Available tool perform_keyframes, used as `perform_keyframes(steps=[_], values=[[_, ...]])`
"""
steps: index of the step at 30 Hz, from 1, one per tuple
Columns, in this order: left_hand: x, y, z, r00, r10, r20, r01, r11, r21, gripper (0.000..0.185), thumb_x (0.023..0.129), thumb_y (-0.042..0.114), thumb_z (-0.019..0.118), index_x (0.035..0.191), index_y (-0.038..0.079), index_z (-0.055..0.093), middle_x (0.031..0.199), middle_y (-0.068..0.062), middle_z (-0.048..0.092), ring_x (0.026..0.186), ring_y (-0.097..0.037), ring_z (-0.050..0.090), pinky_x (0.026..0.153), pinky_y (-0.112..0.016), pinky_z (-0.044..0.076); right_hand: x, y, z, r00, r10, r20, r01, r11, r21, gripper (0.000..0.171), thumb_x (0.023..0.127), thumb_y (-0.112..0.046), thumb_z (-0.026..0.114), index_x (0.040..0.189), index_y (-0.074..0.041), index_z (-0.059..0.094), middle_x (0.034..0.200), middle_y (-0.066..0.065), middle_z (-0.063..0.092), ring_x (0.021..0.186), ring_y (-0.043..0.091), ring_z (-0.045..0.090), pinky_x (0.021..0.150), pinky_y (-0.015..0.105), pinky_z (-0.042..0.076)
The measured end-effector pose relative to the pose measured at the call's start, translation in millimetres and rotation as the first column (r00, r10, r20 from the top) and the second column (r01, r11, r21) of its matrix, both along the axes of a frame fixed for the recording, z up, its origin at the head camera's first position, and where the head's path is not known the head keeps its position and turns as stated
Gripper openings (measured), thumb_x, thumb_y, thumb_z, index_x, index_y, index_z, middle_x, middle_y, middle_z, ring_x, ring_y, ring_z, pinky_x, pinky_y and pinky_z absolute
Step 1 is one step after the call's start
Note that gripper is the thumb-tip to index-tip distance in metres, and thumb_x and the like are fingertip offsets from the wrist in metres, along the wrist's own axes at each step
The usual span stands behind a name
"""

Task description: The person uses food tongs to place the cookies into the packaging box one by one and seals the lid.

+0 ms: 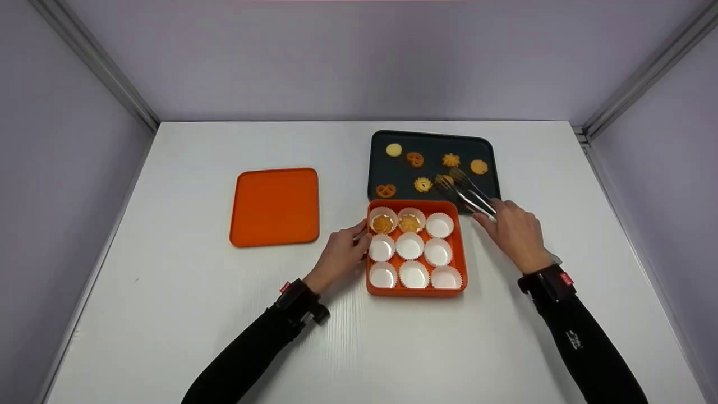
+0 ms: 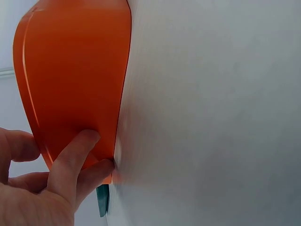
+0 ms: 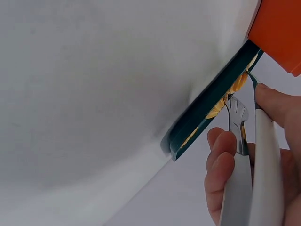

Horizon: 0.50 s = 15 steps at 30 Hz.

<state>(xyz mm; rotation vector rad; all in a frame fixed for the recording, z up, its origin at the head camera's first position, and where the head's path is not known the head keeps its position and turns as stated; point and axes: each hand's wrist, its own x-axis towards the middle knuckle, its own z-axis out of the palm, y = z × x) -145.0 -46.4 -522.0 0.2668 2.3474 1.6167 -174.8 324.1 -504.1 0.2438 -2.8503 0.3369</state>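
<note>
An orange box (image 1: pixel 415 292) holds several white paper cups; the two at its back left each contain a cookie (image 1: pixel 382 224). My left hand (image 1: pixel 362 235) rests against the box's left wall, with its fingers (image 2: pixel 70 160) lying flat on the orange box (image 2: pixel 75 80). My right hand (image 1: pixel 505 224) grips metal tongs (image 1: pixel 468 196). The tong tips sit at a flower-shaped cookie (image 1: pixel 444 179) on the dark tray (image 1: pixel 432 143) behind the box. In the right wrist view the tongs (image 3: pixel 240 188) reach over the tray edge (image 3: pixel 207 108) toward that cookie (image 3: pixel 237 84).
Several more cookies lie spread over the dark tray. An orange lid (image 1: pixel 275 206) lies flat on the white table (image 1: pixel 359 348) to the left of the box. Grey walls close in the table at the back and both sides.
</note>
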Motion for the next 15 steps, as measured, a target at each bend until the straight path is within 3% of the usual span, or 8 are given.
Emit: perform_keyframes(steps=[9, 15], values=[[-0.5, 0.3, -0.8, 1.000, 0.007, 0.006, -0.007, 1.000, 0.007, 0.051, 0.109, 0.018, 0.053, 0.155, -0.001, 0.042, 0.148, -0.015, 0.056, 0.122, -0.018, 0.064, 0.089, -0.030, 0.060, 1.5, 2.9, 1.4, 1.000, -0.003, 0.011, 0.003, 1.000, -0.014, 0.056, 0.095, -0.038, 0.076, 0.118, 0.013, 0.069, 0.090, 0.030, 0.067, 0.067, 0.044, 0.065, 0.057, 0.057, 0.057], [0.6, 0.4, 0.5, 1.000, 0.008, 0.016, -0.008, 1.000, 0.003, 0.051, 0.109, 0.019, 0.052, 0.155, 0.001, 0.042, 0.149, -0.014, 0.056, 0.125, -0.016, 0.062, 0.090, -0.029, 0.060, 3.5, 5.0, 1.7, 1.000, 0.001, -0.001, -0.001, 1.000, -0.018, 0.052, 0.093, -0.035, 0.079, 0.114, 0.012, 0.069, 0.081, 0.025, 0.064, 0.060, 0.039, 0.061, 0.052, 0.055, 0.055]])
